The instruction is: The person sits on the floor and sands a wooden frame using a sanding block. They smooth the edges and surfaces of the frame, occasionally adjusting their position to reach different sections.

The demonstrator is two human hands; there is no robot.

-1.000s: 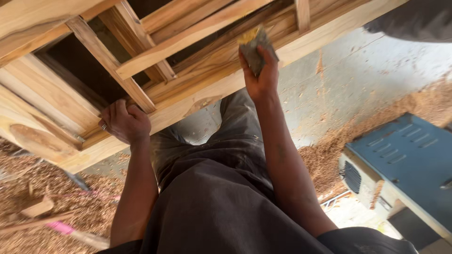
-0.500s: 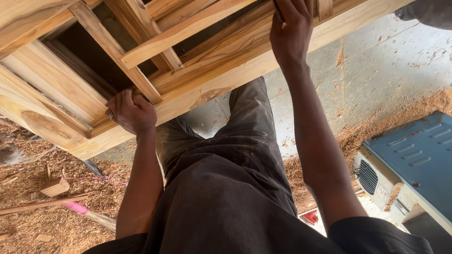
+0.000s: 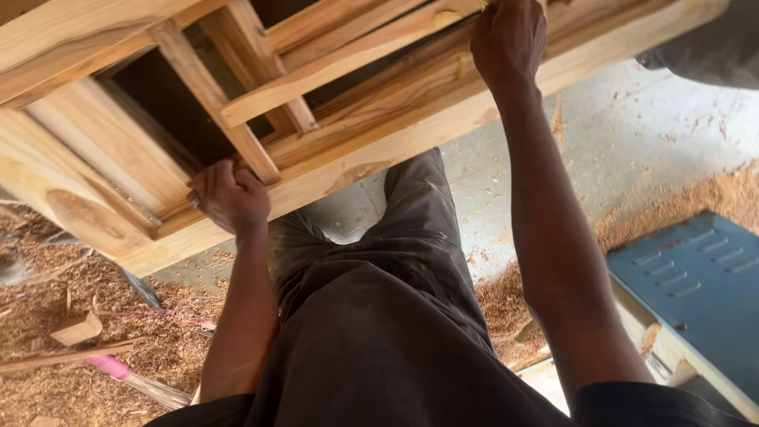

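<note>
Overhead, both hands (left (image 3: 229,198); right (image 3: 510,39)) grip wooden frame (image 3: 379,150).

1. No packages, labels, signs or screens are showing anywhere around either hand.
</note>
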